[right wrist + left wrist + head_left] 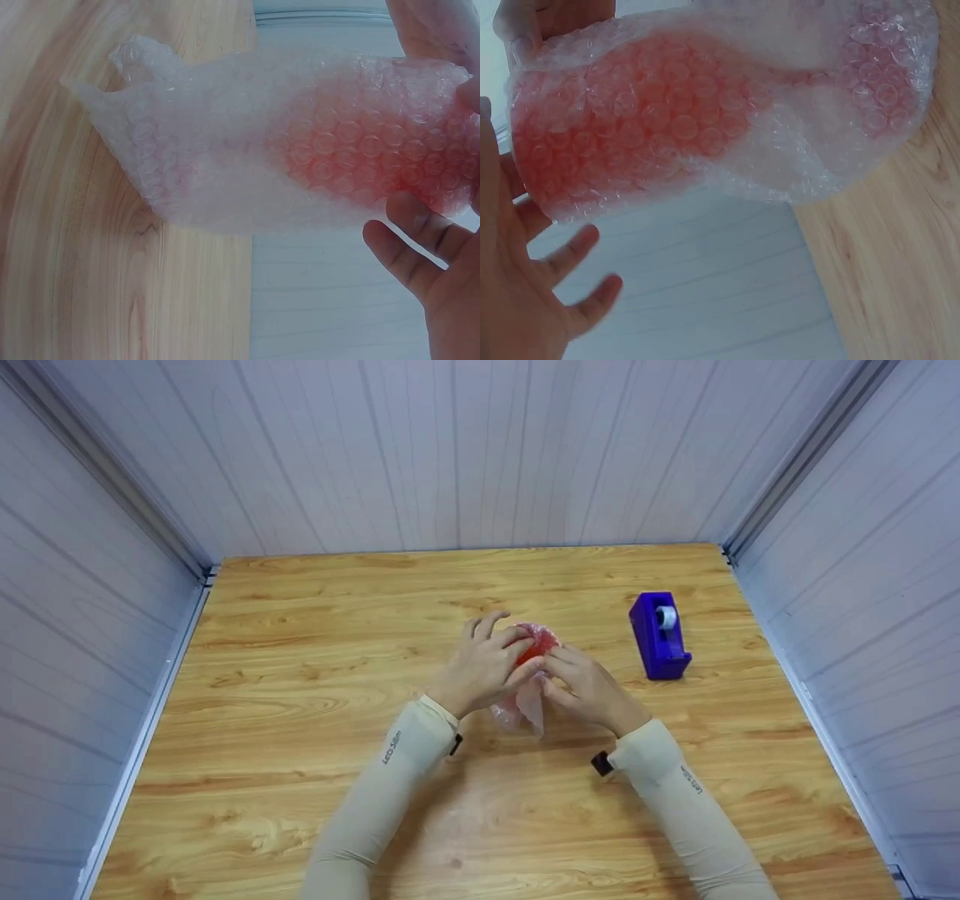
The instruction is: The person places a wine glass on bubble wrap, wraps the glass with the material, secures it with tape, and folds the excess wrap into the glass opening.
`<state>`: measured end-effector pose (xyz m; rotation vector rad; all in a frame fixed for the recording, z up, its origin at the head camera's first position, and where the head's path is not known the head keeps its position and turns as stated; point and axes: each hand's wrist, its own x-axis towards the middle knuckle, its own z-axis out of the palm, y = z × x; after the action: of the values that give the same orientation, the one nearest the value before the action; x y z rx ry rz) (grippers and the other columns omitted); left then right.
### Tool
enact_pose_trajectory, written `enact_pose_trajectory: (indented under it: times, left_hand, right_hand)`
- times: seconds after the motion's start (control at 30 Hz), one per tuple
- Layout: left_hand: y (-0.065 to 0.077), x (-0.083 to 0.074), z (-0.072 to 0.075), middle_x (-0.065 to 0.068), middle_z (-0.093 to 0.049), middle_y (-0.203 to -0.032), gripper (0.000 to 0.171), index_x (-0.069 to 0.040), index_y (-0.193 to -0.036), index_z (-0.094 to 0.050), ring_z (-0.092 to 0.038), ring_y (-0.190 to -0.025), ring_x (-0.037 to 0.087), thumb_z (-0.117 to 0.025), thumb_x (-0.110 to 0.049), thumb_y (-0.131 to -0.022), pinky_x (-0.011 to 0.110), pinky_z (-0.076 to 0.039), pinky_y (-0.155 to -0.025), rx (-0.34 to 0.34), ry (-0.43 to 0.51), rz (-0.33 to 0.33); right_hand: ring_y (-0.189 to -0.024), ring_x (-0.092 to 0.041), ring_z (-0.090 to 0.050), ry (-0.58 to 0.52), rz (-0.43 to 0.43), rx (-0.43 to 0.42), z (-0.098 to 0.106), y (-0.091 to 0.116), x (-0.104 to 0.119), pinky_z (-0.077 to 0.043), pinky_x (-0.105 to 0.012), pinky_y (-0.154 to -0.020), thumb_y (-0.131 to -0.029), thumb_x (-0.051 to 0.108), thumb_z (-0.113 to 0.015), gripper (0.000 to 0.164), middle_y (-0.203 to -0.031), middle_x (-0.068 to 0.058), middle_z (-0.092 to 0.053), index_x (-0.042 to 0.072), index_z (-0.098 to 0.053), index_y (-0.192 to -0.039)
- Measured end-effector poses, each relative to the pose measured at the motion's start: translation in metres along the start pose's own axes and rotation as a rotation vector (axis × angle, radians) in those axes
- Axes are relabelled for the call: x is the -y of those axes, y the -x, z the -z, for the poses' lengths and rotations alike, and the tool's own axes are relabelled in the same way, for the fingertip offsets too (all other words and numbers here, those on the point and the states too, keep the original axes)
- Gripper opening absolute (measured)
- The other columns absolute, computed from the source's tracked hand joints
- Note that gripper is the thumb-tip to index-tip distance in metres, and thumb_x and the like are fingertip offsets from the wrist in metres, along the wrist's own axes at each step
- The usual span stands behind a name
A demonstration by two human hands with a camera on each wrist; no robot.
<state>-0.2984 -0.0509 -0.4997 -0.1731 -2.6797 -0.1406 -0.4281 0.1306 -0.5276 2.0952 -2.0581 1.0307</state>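
A red stemmed glass [543, 640], wrapped in bubble wrap [531, 705], stands on the table between the hands. In the left wrist view the red bowl [667, 97] narrows to a thin stem, with the wrap [885, 82] loose around the foot. My left hand [484, 667] grips the glass's rim end from the left; two of its fingers stick out free. From the right, my right hand [589, 686] pinches the wrap at the same rim, its fingertips close to the left thumb. In the right wrist view wrap covers the glass [352, 142], and a loose flap [146, 60] sticks out.
A blue tape dispenser [660, 641] with a white tape roll [667, 617] stands to the right on the wooden table [300, 675]. Pale panel walls [450, 450] enclose the table at the back and both sides.
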Motion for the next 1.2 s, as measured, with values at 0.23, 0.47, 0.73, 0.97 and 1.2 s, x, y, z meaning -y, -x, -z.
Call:
enact_pose_trajectory:
  times: [0.23, 0.47, 0.73, 0.97, 1.2]
  left_hand:
    - [-0.004, -0.011, 0.000, 0.003, -0.064, -0.127, 0.065, -0.014, -0.119, -0.072, -0.042, -0.133, 0.036, -0.025, -0.057, -0.105, 0.062, -0.032, -0.105, 0.057, -0.064, 0.081]
    - [-0.006, -0.019, -0.002, 0.007, -0.062, -0.131, 0.071, -0.011, -0.128, -0.067, -0.041, -0.132, 0.034, -0.019, -0.059, -0.105, 0.060, -0.031, -0.107, 0.152, -0.066, 0.177]
    - [-0.003, -0.018, -0.008, 0.008, -0.063, -0.128, 0.066, -0.010, -0.126, -0.067, -0.045, -0.129, 0.033, -0.023, -0.055, -0.106, 0.055, -0.036, -0.105, 0.095, -0.045, 0.173]
    - [0.006, -0.014, -0.010, 0.009, -0.065, -0.123, 0.055, -0.008, -0.123, -0.069, -0.050, -0.126, 0.034, -0.035, -0.049, -0.107, 0.051, -0.041, -0.105, -0.028, 0.007, 0.096]
    - [0.017, -0.010, -0.012, 0.009, -0.066, -0.120, 0.046, -0.008, -0.118, -0.070, -0.055, -0.121, 0.035, -0.050, -0.046, -0.103, 0.048, -0.043, -0.105, -0.161, 0.046, 0.010]
  right_hand:
    - [-0.101, -0.025, -0.057, 0.005, -0.039, 0.003, 0.000, 0.000, 0.003, -0.052, -0.043, -0.089, -0.095, 0.017, -0.060, 0.025, -0.114, -0.006, -0.066, 0.007, -0.068, -0.117]
    - [-0.090, -0.022, -0.053, -0.001, -0.031, 0.003, -0.002, -0.002, 0.004, -0.050, -0.038, -0.079, -0.096, 0.015, -0.059, 0.014, -0.101, -0.002, -0.063, 0.008, -0.070, -0.103]
    - [-0.088, -0.021, -0.053, 0.018, -0.029, 0.008, -0.002, -0.002, 0.003, -0.050, -0.037, -0.078, -0.097, 0.017, -0.059, 0.014, -0.102, 0.000, -0.063, 0.010, -0.070, -0.102]
    - [-0.092, -0.021, -0.056, 0.066, 0.010, -0.003, -0.001, -0.001, 0.002, -0.054, -0.038, -0.082, -0.097, 0.018, -0.059, 0.018, -0.106, -0.004, -0.063, 0.008, -0.065, -0.111]
    - [-0.107, -0.024, -0.061, 0.123, 0.073, -0.041, 0.002, 0.000, -0.001, -0.053, -0.041, -0.093, -0.099, 0.021, -0.059, 0.024, -0.118, -0.009, -0.064, 0.005, -0.066, -0.116]
